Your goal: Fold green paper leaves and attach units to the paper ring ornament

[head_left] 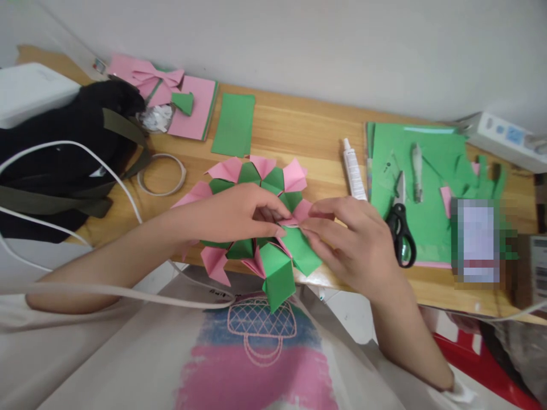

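A ring-shaped ornament of folded pink and green paper [278,265] lies at the table's front edge, partly hidden by my hands. My left hand [243,213] reaches across it, thumb and fingers closed on a pink paper fold on its right side. From the right, my right hand [352,236] pinches the same fold close to the left fingertips. A pale strip shows between the two sets of fingers; I cannot make out what it is. Just beyond my right hand lies a white glue tube [352,171] with its nozzle pointing away.
Black-handled scissors [400,230] and a pale cutter [417,171] lie on green sheets [384,222] at right. Green paper [233,125] and pink sheets [199,111] sit at the back. A tape roll [183,176], black bag [77,154] and white cable [128,199] occupy the left.
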The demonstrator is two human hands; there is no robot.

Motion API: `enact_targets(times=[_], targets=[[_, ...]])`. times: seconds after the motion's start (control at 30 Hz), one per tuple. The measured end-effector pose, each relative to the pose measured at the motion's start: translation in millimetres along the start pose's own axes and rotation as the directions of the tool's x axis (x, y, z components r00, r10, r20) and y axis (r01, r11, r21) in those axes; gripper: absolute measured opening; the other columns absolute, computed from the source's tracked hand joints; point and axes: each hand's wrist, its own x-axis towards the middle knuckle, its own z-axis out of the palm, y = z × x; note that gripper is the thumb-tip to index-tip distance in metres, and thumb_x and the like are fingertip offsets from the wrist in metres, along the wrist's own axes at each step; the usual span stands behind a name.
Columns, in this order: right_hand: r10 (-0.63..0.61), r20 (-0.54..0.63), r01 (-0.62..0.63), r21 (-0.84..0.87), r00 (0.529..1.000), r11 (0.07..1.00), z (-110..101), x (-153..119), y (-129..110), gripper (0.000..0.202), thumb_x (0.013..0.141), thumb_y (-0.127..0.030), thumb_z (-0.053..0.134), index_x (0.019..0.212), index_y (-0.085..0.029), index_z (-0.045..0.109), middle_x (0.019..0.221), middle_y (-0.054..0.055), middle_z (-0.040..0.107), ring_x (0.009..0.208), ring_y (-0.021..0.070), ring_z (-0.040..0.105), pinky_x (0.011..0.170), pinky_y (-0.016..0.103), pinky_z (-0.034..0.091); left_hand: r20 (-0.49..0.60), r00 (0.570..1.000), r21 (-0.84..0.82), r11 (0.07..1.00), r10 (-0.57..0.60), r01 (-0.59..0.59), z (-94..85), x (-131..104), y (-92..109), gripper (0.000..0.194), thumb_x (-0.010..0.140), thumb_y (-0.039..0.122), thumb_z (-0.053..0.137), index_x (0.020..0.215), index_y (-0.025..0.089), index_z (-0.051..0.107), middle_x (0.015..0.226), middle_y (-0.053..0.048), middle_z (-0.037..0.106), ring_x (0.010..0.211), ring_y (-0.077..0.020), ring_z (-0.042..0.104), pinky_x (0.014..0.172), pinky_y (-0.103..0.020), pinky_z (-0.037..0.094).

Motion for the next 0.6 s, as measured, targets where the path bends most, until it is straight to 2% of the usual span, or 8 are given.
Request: enact_targets(times=[0.13, 0.33, 0.43, 0.5, 0.6], targets=[[0.036, -0.006, -0.035, 0.077, 0.999, 0.996, 0, -1, -2, 0.009, 0.089, -0.017, 0.059, 0.091, -0.02, 0.067, 0.093, 0.006, 0.07, 0.081, 0.0202, 0.065, 0.069, 0.035, 0.049, -0.005, 1.0, -0.003, 1.0, 0.021, -0.021, 1.0, -1, 2, 0.022, 0.083, 0.028, 0.064, 0.102, 0.019, 0.072, 0.098, -0.001, 0.077, 0.084, -0.0146, 0.07, 0.071, -0.023, 0.053], [0.134, -0.041, -0.117, 0.286, 0.99, 0.951, -5, -3, -5, 0.011, 0.085, -0.011, 0.062, 0.092, -0.019, 0.066, 0.092, 0.008, 0.07, 0.083, 0.0206, 0.067, 0.07, 0.036, 0.053, -0.006, 0.999, 0.009, 0.999, 0.033, -0.033, 1.9, -5, 7, 0.022, 0.087, 0.022, 0.058, 0.103, 0.017, 0.072, 0.097, 0.002, 0.077, 0.086, -0.0129, 0.069, 0.073, -0.021, 0.051], [0.158, -0.032, -0.144, 0.263, 0.987, 0.954, -11, -5, -8, 0.011, 0.085, -0.01, 0.062, 0.09, -0.02, 0.065, 0.089, 0.007, 0.07, 0.08, 0.02, 0.067, 0.069, 0.036, 0.053, 0.002, 1.0, 0.013, 1.0, 0.021, -0.021, 2.4, -4, 5, 0.022, 0.088, 0.027, 0.059, 0.104, 0.018, 0.071, 0.098, 0.0, 0.076, 0.086, -0.0149, 0.07, 0.071, -0.023, 0.051], [0.172, -0.03, -0.162, 0.208, 0.985, 0.964, -15, -7, -13, 0.01, 0.084, -0.01, 0.062, 0.088, -0.019, 0.063, 0.084, 0.006, 0.07, 0.077, 0.0197, 0.066, 0.067, 0.035, 0.053, -0.019, 1.0, 0.076, 0.997, 0.013, -0.011, 3.9, -5, 4, 0.023, 0.086, 0.028, 0.061, 0.105, 0.019, 0.07, 0.1, -0.001, 0.075, 0.088, -0.0174, 0.069, 0.072, -0.026, 0.052], [0.209, -0.038, -0.204, 0.109, 0.977, 0.973, -19, -11, -25, 0.011, 0.084, -0.01, 0.062, 0.089, -0.02, 0.061, 0.081, 0.005, 0.071, 0.075, 0.0198, 0.067, 0.065, 0.034, 0.052, -0.142, 0.987, 0.254, 0.966, 0.075, -0.037, 9.4, -11, 7, 0.023, 0.086, 0.029, 0.059, 0.106, 0.021, 0.068, 0.104, -0.003, 0.071, 0.094, -0.0213, 0.065, 0.079, -0.033, 0.051]])
